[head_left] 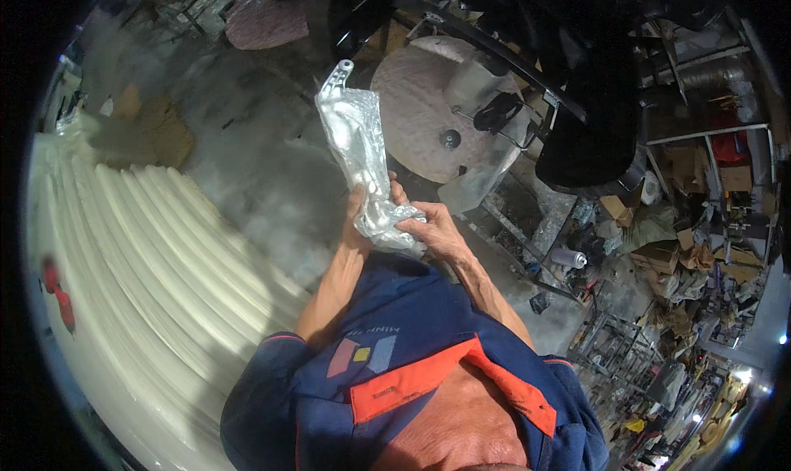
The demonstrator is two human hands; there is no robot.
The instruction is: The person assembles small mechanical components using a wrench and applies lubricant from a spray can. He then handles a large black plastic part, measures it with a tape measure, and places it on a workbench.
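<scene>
A silvery metal part [336, 77] with a holed arm pokes out of the top of a clear plastic wrap, which looks like bubble wrap [359, 137]. I hold it upright in front of my body. My left hand [357, 220] is closed round the lower left side of the wrapped part. On the other side, my right hand [434, 230] grips the bunched lower end of the wrap, with its thumb and fingers pressed on the plastic. Most of the part inside is blurred by the wrap.
A large stack of long cream ribbed pieces [165, 248] fills the left side. Ahead stands a round table [412, 84] with a small dark disc [450, 138]. A spray can [568, 258] lies at the right, near cluttered shelves [709, 133] and cardboard scraps.
</scene>
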